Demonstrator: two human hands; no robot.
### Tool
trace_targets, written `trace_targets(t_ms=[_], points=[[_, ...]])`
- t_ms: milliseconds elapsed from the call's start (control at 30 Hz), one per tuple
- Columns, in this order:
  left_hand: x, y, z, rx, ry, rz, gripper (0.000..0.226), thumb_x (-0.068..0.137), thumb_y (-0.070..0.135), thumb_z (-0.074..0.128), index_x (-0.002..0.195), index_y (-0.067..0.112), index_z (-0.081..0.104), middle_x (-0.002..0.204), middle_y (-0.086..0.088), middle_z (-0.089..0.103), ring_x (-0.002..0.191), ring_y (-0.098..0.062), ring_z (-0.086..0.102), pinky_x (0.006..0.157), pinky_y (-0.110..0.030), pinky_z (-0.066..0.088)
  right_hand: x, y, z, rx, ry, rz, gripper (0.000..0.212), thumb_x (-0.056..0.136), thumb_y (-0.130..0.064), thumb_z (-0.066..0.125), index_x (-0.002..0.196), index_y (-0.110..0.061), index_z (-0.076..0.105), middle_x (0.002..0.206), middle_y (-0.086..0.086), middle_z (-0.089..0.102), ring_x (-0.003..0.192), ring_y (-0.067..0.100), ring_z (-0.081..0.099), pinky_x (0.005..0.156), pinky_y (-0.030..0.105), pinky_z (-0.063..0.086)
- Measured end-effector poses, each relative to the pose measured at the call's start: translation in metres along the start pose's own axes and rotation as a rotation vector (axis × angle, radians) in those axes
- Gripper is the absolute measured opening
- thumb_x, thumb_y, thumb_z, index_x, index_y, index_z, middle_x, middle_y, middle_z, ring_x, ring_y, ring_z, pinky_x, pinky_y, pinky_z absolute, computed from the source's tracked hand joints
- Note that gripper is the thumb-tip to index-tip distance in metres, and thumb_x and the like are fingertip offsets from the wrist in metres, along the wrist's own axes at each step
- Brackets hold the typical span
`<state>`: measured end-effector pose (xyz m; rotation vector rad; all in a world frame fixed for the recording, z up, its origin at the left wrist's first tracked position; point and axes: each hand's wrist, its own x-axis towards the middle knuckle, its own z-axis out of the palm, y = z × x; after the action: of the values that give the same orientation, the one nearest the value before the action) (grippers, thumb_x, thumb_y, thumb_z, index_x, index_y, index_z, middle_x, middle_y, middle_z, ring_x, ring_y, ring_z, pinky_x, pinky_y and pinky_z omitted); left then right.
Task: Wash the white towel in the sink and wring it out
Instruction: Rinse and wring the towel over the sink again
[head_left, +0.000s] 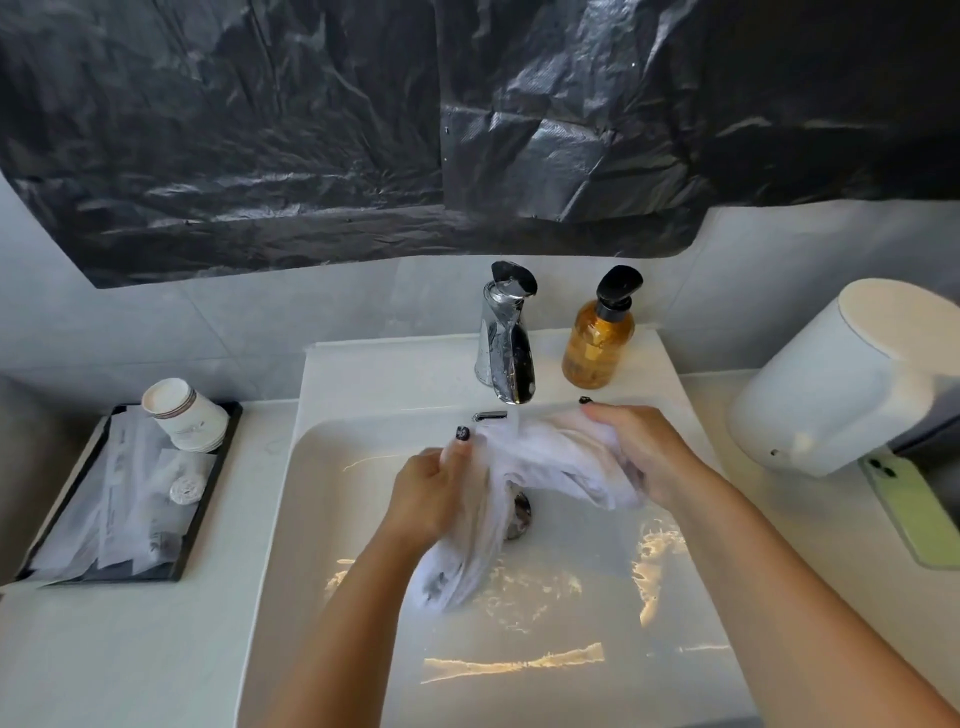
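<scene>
Nearest the camera, two bare forearms reach up from the six o'clock edge over the white sink (332, 519), whose basin floor carries streaks of sunlight. The left hand (434, 493) has its fingers curled round one bunched end of the white towel (524, 467), and a wet tail of the cloth hangs from that fist down toward six o'clock. The right hand (636, 449), at about two o'clock from the left, closes over the other end, gripping it. The towel spans between the hands above the drain (519, 512), directly under the spout. Beyond, at twelve o'clock, the chrome faucet (506, 343) stands on the sink's back ledge with water falling from it onto the cloth. Just beside it, toward one o'clock, stands an amber pump bottle (600, 343). At nine o'clock a black tray (208, 493) on the counter holds paper cups (184, 415) and wrapped packets. At three o'clock sits a white dispenser (841, 384), with a green phone (909, 512) below it. Farthest off, black plastic sheeting (363, 130) covers the wall.
</scene>
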<state>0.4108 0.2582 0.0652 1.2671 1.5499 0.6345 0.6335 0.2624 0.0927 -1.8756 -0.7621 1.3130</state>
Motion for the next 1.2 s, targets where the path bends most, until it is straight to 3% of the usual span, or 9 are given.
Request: trace_targets(t_ms=[167,300,433,533,733,833,933,1067,1200], points=[[0.02,0.022,0.022,0.163,-0.017,0.151,0.055,0.103,0.033,0.046,0.052,0.016,0.033,0.051,-0.002,0.036,0.055,-0.017,0.03,0.057,-0.033,0.028,0.002,0.015,-0.024,-0.765,0.183,-0.115,0.034,0.095,-0.041,0.053,0.095,-0.011,0.069,0.096,0.008,0.07,0.095,0.029,0.065,0.073,0.032,0.051],[0.021,0.037,0.037,0.179,-0.123,0.204,0.036,0.101,0.032,0.052,0.073,0.01,0.06,0.07,-0.006,0.06,0.072,-0.022,0.052,0.067,-0.033,0.044,-0.01,0.032,-0.008,-0.553,-0.086,-0.338,0.071,0.087,-0.032,0.067,0.15,-0.025,0.036,0.147,-0.005,0.042,0.137,0.017,0.038,0.107,0.031,0.037],[0.024,0.054,0.031,0.186,-0.123,0.21,0.039,0.101,0.031,0.052,0.063,0.022,0.048,0.063,0.005,0.05,0.063,-0.017,0.05,0.057,-0.024,0.041,0.0,0.041,0.003,-0.431,-0.197,-0.465,0.035,0.077,-0.022,0.077,0.11,-0.022,0.066,0.102,-0.011,0.067,0.095,0.008,0.061,0.08,0.03,0.046],[0.025,0.052,0.023,0.062,-0.061,0.188,0.04,0.096,0.025,0.061,0.059,0.017,0.048,0.054,0.007,0.046,0.052,-0.011,0.042,0.048,-0.02,0.036,0.003,0.03,0.001,-0.349,-0.382,-0.435,0.03,0.073,-0.024,0.084,0.081,-0.013,0.058,0.07,-0.007,0.048,0.066,0.009,0.045,0.061,0.026,0.036],[0.024,0.041,0.004,-0.113,-0.105,0.17,0.019,0.078,0.023,0.083,0.068,0.021,0.067,0.056,0.016,0.059,0.053,0.004,0.052,0.054,-0.011,0.043,0.013,0.002,0.005,-0.302,-0.414,-0.309,0.047,0.067,-0.033,0.086,0.089,0.004,0.066,0.077,0.005,0.057,0.074,0.016,0.051,0.068,0.032,0.038],[0.03,0.033,-0.015,0.042,-0.176,0.178,0.019,0.079,0.03,0.082,0.079,0.014,0.071,0.069,0.008,0.063,0.064,-0.006,0.056,0.065,-0.024,0.048,0.014,-0.004,0.019,-0.263,-0.464,-0.287,0.034,0.074,-0.022,0.081,0.097,-0.003,0.065,0.082,0.004,0.059,0.081,0.015,0.056,0.073,0.031,0.041],[0.029,0.031,-0.031,-0.066,-0.074,0.207,0.039,0.096,0.033,0.064,0.079,-0.002,0.064,0.068,-0.002,0.051,0.067,-0.014,0.044,0.062,-0.029,0.036,0.014,-0.003,0.046,-0.444,-0.516,-0.357,0.05,0.072,-0.02,0.083,0.113,-0.005,0.059,0.1,0.01,0.066,0.097,0.021,0.065,0.083,0.04,0.052],[0.022,0.023,-0.052,-0.33,0.074,0.262,0.032,0.1,0.034,0.054,0.076,0.013,0.058,0.07,0.002,0.045,0.07,-0.014,0.04,0.06,-0.029,0.029,0.019,-0.001,0.065,-0.753,-0.561,-0.379,0.033,0.073,-0.036,0.083,0.098,-0.022,0.069,0.097,-0.004,0.071,0.094,0.015,0.066,0.09,0.036,0.054],[0.024,0.001,-0.068,-0.475,0.17,0.16,0.034,0.095,0.04,0.055,0.069,0.02,0.065,0.072,-0.003,0.055,0.071,-0.018,0.049,0.065,-0.033,0.037,0.036,0.005,0.068,-0.519,-0.601,-0.282,0.059,0.059,-0.042,0.089,0.111,-0.022,0.071,0.109,0.002,0.074,0.107,0.02,0.068,0.098,0.05,0.051]])
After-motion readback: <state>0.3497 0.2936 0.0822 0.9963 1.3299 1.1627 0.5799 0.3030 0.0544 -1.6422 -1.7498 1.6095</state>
